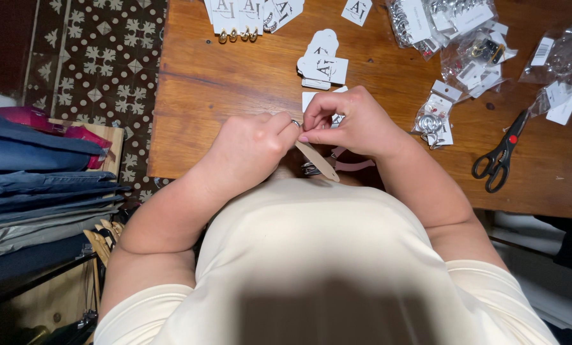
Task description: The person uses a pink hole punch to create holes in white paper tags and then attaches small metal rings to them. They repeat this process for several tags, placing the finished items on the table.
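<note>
My left hand (251, 150) and my right hand (350, 121) meet over the near edge of the wooden table (215, 89). Between their fingertips sits a small silver ring-shaped earring (297, 122). A pale earring card (318, 161) slants down from under my right fingers, and both hands pinch at it where the earring is. A white tag (309, 99) shows just behind my right hand. What lies under my palms is hidden.
Black scissors (502, 153) lie at the right. Clear bags of silver earrings (455, 32) and a carded pair (434, 118) sit at the back right. More white cards (324, 61), one set with gold earrings (236, 25), lie further back. Folded clothes (37, 179) are stacked at left.
</note>
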